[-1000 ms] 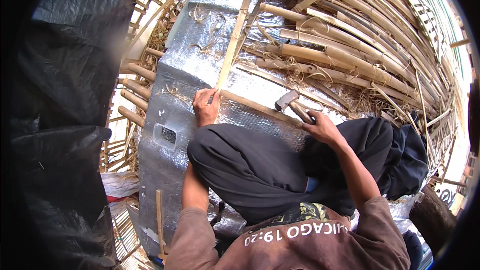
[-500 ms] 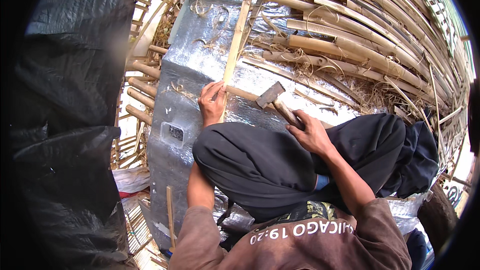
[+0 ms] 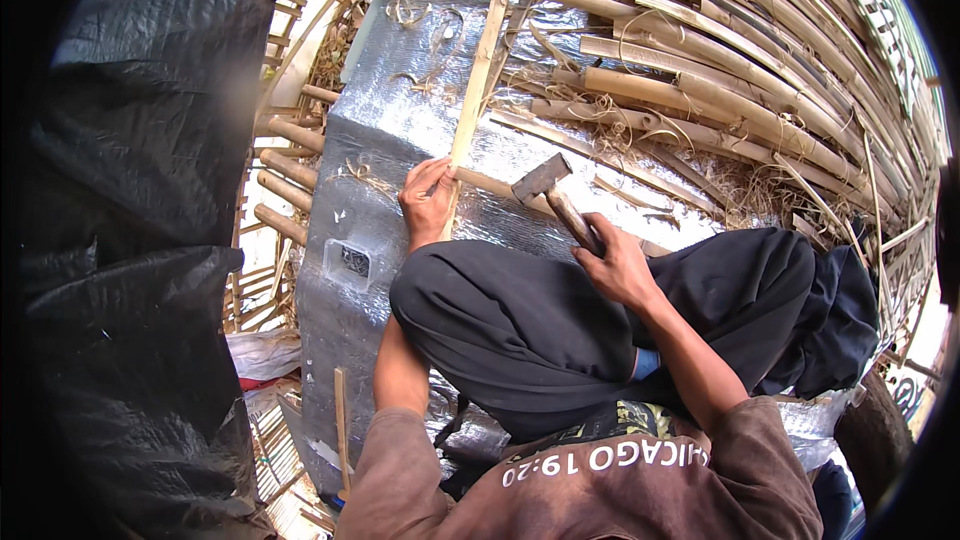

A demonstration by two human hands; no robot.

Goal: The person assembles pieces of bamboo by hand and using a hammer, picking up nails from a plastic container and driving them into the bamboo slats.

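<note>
My right hand grips the wooden handle of a hammer, whose dark blocky metal head is raised to the right of my left hand. My left hand has its thumb and fingertips pinched together at the spot where a long pale bamboo strip meets a crosswise bamboo strip. Whatever small thing the pinch may hold is too small to make out. The long strip runs away from me, and part of its near end shows below the left hand. Both strips lie over a silver foil sheet.
Split bamboo poles lie stacked at the far right, with curly shavings around them. A clear plastic container with dark contents sits on the foil at left. A black plastic sheet hangs along the left side. My crossed legs fill the near middle.
The hammer head sits very slightly higher than before, still gripped in my right hand. My left hand stays pinched at the strips' joint. The whole view has shifted a little.
</note>
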